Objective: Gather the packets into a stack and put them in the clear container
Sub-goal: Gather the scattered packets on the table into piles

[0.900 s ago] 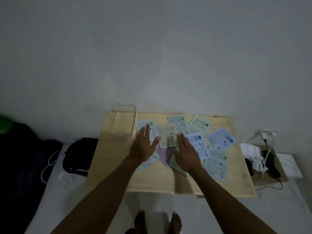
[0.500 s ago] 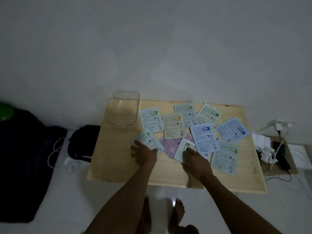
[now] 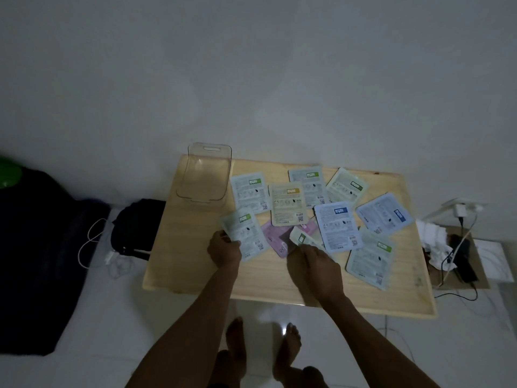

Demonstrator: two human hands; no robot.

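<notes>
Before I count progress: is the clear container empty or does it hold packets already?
Empty. The container shows only bare table through its walls; the packets lie spread beside it.

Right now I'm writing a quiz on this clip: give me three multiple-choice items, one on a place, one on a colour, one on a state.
1. Where does the clear container stand on the table?
A far left corner
B near right corner
C centre

2. What colour is the packet between the hands?
A orange
B pink
C black

3. What is in the container?
A a stack of packets
B one packet
C nothing

Answers:
1 A, it stands at the far left corner, beside the packets.
2 B, it lies pink between the left hand and the right hand.
3 C, its clear walls show nothing inside.
</notes>
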